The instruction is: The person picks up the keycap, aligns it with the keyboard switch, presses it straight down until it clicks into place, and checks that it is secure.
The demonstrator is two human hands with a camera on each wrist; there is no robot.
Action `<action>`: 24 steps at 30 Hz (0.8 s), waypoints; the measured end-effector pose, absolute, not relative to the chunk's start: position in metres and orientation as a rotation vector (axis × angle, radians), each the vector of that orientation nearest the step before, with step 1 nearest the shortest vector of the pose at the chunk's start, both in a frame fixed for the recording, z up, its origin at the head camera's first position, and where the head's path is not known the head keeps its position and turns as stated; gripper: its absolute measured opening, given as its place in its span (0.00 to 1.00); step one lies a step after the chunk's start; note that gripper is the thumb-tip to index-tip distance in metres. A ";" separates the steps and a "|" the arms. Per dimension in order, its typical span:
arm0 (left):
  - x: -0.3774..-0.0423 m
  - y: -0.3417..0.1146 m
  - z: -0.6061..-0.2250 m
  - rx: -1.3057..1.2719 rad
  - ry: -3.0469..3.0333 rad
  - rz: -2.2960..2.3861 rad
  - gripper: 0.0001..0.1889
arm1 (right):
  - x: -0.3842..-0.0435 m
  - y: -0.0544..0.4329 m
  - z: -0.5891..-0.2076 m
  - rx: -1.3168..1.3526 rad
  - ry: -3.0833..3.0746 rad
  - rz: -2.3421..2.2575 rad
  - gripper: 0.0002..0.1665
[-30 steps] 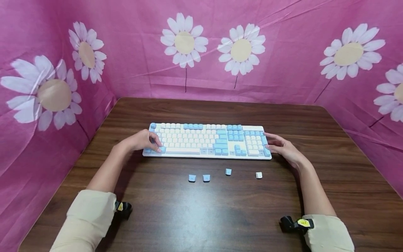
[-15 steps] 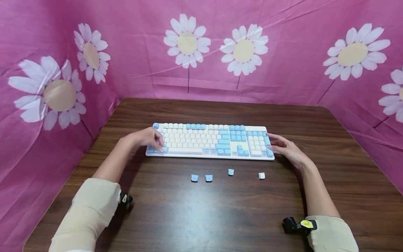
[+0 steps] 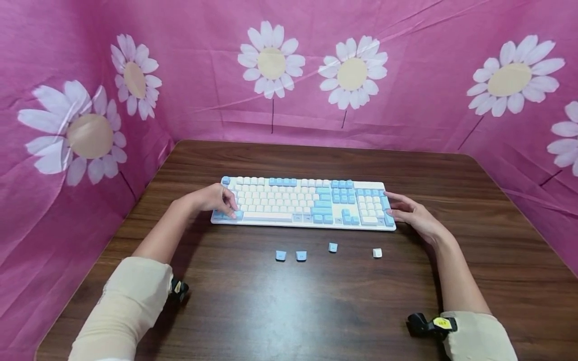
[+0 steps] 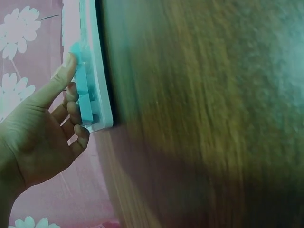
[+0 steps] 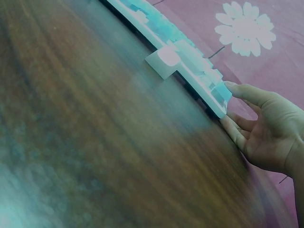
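Note:
A white and light-blue computer keyboard (image 3: 275, 200) lies on the wooden table, seen in the head view. My left hand (image 3: 212, 198) grips its left end. The thumb rests on a blue keycap (image 4: 81, 78) at the front row, and the other fingers curl over the end. At the right end, my right hand (image 3: 417, 218) holds the keyboard with its thumb on top and fingertips at the side edge. Several loose keycaps lie in front of the keyboard, among them two blue keycaps side by side (image 3: 281, 255), another blue keycap (image 3: 332, 247) and a white keycap (image 3: 377, 253).
The brown table (image 3: 289, 311) stretches on all sides of the keyboard. A pink cloth with white daisies (image 3: 289, 120) hangs behind it and at both sides. Black cameras are strapped on both wrists, one near the left sleeve (image 3: 131, 286).
The whole head view has shifted slightly to the right in frame. Both hands stay on the keyboard's ends, and the loose keycaps keep their places.

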State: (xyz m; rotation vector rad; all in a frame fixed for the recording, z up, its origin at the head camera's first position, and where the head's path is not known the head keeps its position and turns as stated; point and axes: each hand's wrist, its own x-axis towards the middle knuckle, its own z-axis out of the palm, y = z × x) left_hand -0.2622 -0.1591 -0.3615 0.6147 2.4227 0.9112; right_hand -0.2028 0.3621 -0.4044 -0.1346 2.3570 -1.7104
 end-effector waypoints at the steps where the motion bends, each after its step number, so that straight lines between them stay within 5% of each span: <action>1: -0.262 -0.158 -0.362 0.621 2.433 0.902 0.06 | -0.203 0.362 -0.404 -0.137 2.354 -1.713 0.39; 24: -0.254 -0.168 -0.368 0.775 2.445 1.014 0.06 | -0.203 0.363 -0.406 -0.117 2.371 -1.695 0.38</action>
